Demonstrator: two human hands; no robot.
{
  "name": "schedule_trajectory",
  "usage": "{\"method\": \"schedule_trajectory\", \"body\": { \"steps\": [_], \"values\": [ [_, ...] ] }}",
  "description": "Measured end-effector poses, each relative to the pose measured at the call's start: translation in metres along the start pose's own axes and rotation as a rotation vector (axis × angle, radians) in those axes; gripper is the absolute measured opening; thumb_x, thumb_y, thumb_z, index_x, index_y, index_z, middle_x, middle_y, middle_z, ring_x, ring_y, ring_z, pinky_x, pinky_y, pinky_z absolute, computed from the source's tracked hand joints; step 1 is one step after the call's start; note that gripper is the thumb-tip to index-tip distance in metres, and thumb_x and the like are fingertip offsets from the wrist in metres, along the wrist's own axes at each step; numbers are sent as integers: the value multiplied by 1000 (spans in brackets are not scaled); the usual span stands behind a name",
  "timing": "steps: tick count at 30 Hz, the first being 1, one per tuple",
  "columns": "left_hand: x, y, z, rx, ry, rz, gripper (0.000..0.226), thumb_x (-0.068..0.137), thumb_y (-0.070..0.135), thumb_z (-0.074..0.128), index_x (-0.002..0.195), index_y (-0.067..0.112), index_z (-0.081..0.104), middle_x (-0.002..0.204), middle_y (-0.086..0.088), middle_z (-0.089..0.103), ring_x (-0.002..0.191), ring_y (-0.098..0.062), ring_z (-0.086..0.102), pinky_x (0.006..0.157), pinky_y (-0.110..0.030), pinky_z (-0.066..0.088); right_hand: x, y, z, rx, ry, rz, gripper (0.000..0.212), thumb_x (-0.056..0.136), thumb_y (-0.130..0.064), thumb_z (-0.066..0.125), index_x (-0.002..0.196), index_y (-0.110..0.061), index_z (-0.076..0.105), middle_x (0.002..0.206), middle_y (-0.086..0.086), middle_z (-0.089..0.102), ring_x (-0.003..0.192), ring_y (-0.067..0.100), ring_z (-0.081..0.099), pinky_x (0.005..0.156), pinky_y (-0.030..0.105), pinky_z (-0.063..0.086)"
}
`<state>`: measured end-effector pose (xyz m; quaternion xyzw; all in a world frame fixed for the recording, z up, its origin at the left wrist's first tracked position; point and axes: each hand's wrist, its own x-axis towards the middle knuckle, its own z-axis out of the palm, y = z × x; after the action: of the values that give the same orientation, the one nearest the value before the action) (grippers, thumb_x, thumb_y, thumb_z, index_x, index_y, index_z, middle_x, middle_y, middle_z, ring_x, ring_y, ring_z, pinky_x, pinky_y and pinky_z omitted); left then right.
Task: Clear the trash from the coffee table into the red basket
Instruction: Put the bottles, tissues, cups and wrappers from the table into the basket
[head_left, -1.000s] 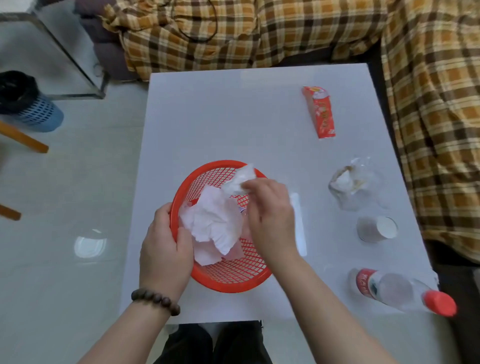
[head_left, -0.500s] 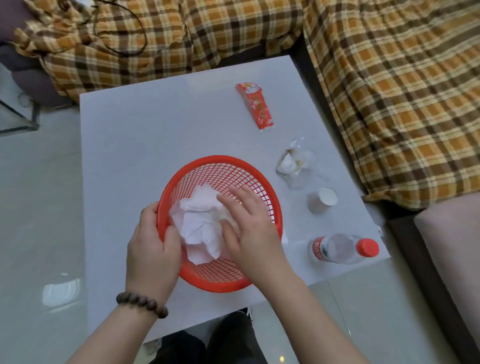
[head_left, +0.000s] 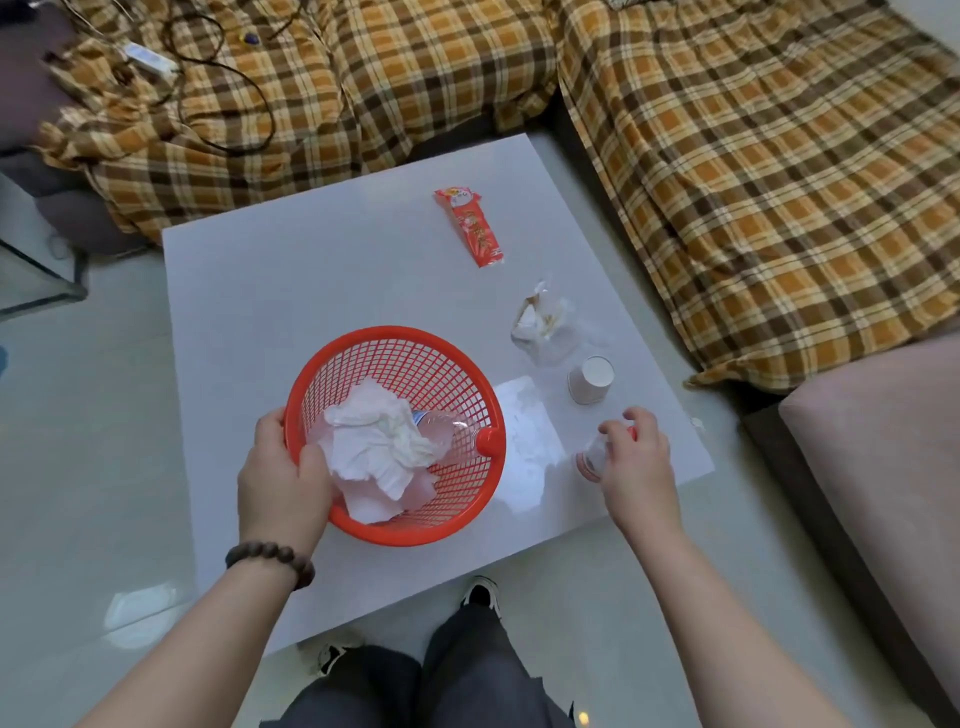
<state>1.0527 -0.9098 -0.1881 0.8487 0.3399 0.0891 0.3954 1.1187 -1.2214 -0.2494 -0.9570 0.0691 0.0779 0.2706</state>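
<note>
red basket (head_left: 457, 364), left hand (head_left: 283, 475) clamped on rim; right hand (head_left: 636, 457) curled around bottle (head_left: 592, 457), lift pending.

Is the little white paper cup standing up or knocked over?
Knocked over. The small white paper cup lies on its side on the white coffee table, its round open mouth facing up toward the camera.

White coffee table (head_left: 311, 291): red basket (head_left: 415, 535), red wrapper (head_left: 470, 227), plastic bag (head_left: 543, 325), paper cup (head_left: 589, 380).
</note>
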Motion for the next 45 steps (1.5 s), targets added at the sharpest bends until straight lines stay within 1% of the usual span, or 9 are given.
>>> {"method": "schedule_trajectory", "body": {
  "steps": [5,10,15,18,22,25,29,38,45],
  "values": [
    [-4,11,-13,-8,34,-25,30,86,16,43,114,16,52,97,-6,63,82,-25,56,64,-30,40,-9,-35,-50,186,187,-63,23,89,1,45,107,-2,59,118,16,45,105,31,48,82,18,30],
    [-11,15,-27,-31,47,-16,25,90,24,43,112,17,53,97,-6,64,83,-26,58,66,-32,44,-53,-111,-126,424,523,-379,22,89,-2,46,103,-13,58,105,3,45,94,4,44,80,6,34],
    [-33,20,-42,-96,-3,38,23,90,25,46,111,17,53,96,-3,64,84,-24,59,69,-33,48,-104,-176,-105,434,229,-577,21,85,7,50,99,-4,62,102,11,51,91,4,44,82,5,32],
    [-50,16,-62,-146,-26,82,18,89,16,45,105,21,52,90,3,62,77,-11,58,57,-17,42,-129,-194,-73,425,52,-587,24,84,6,50,103,-5,61,108,7,48,95,9,49,85,16,40],
    [-67,-6,-98,-187,-17,97,26,86,6,42,101,23,55,88,5,63,76,-11,58,60,-21,43,-146,-213,-46,389,65,-570,25,89,-7,47,112,-14,56,114,1,43,91,7,50,81,22,42],
    [-82,-29,-117,-212,-14,70,25,85,7,44,100,21,58,86,5,66,77,-14,61,62,-22,46,-153,-224,-32,297,76,-550,32,93,-14,45,125,-14,49,129,9,40,109,21,50,93,36,44],
    [-109,-42,-122,-269,-42,23,25,86,8,44,95,27,57,84,19,62,75,6,57,54,-6,39,-152,-217,-21,-42,89,-508,46,98,-27,41,140,-11,37,149,16,29,136,34,27,113,48,23],
    [-138,-20,-108,-320,19,-65,16,95,15,40,102,23,52,84,14,58,72,-4,57,42,-6,38,-147,-183,-56,-5,-47,-518,60,94,-56,34,147,-39,12,160,1,2,146,23,8,115,46,18],
    [-155,33,-56,-308,23,-75,17,97,25,41,106,22,54,92,5,63,73,-9,62,47,-15,44,-133,-100,-98,271,92,-402,69,92,-54,41,148,-33,6,159,3,10,146,17,8,110,31,12]
  ]
}}
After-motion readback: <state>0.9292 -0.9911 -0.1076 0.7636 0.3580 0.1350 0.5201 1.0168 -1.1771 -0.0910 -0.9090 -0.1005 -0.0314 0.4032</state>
